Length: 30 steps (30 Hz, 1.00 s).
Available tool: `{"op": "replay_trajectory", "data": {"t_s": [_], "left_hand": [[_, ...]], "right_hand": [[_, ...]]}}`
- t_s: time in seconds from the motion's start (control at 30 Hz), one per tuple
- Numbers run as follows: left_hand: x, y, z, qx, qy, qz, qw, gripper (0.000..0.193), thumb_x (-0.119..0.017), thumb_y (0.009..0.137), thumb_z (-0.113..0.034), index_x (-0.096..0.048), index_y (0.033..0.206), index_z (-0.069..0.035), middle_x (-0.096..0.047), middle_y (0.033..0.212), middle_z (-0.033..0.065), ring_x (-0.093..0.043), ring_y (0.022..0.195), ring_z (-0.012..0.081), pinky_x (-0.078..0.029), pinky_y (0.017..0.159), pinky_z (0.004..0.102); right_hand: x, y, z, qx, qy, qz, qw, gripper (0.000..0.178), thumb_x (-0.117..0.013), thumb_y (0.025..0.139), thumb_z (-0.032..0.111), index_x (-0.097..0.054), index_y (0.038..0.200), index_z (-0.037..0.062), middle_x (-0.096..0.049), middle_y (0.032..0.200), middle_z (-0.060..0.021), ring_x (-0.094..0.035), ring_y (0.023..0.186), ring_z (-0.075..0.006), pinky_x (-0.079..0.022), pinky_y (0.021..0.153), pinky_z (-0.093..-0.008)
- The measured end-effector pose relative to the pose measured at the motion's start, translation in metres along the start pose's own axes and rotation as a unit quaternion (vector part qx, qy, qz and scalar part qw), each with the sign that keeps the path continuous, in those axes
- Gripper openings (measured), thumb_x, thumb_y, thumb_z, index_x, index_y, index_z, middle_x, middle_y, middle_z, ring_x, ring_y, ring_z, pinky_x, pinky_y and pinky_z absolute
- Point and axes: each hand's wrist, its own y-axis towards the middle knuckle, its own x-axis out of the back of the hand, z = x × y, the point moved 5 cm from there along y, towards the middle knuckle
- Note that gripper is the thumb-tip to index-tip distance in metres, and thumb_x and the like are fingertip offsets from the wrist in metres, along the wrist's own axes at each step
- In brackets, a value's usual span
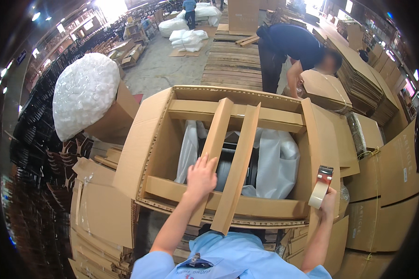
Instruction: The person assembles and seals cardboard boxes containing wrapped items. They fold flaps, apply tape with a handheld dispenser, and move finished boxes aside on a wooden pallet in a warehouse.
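Note:
In front of me stands a large open cardboard box. Two long folded cardboard strips lie across its opening: a left strip and a right strip. My left hand rests on the left strip, its fingers stretched out and not gripping it. My right hand, at the box's right side, is closed around a tape dispenser with a roll of clear tape. Beneath the strips, white foam wrap surrounds a dark-framed item that is partly hidden.
A co-worker bends over cardboard beyond the box at right. Flat cardboard stacks stand at left, strapped cartons at right. A big bag of white filler sits at far left. Wooden pallets lie ahead.

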Motion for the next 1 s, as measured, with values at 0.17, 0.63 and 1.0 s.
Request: {"op": "replay_trajectory", "data": {"t_s": [0.17, 0.63, 1.0], "left_hand": [[-0.025, 0.034, -0.013, 0.021, 0.086, 0.041, 0.995, 0.09, -0.076, 0.077, -0.006, -0.042, 0.16, -0.014, -0.022, 0.169, 0.0261, -0.038, 0.147, 0.0545, -0.051, 0.104, 0.059], [0.02, 0.042, 0.18, 0.105, 0.176, 0.007, 0.979, 0.096, -0.075, 0.075, -0.008, -0.038, 0.163, -0.023, -0.029, 0.168, 0.0193, -0.043, 0.147, 0.0408, -0.048, 0.113, 0.0445], [0.011, 0.093, 0.132, 0.12, 0.279, -0.066, 0.95, 0.076, -0.07, 0.089, -0.02, -0.045, 0.16, -0.024, -0.029, 0.17, 0.0115, -0.024, 0.158, 0.0375, -0.021, 0.127, 0.0575]], "right_hand": [[0.02, 0.006, -0.018, 0.005, 0.005, -0.022, 1.0, 0.002, -0.075, 0.088, 0.0, -0.075, 0.09, -0.0007, -0.073, 0.081, -0.0028, -0.067, 0.071, -0.0103, -0.054, 0.061, -0.0302], [0.021, -0.003, -0.001, -0.012, 0.026, 0.001, 1.0, 0.014, -0.085, 0.084, 0.01, -0.071, 0.088, 0.0083, -0.067, 0.079, 0.004, -0.061, 0.067, -0.0076, -0.047, 0.059, -0.0275], [0.016, -0.015, 0.005, 0.036, 0.053, -0.084, 0.994, 0.025, -0.087, 0.086, 0.02, -0.067, 0.097, 0.0094, -0.063, 0.084, 0.0046, -0.061, 0.072, -0.0091, -0.047, 0.062, -0.0286]]}}
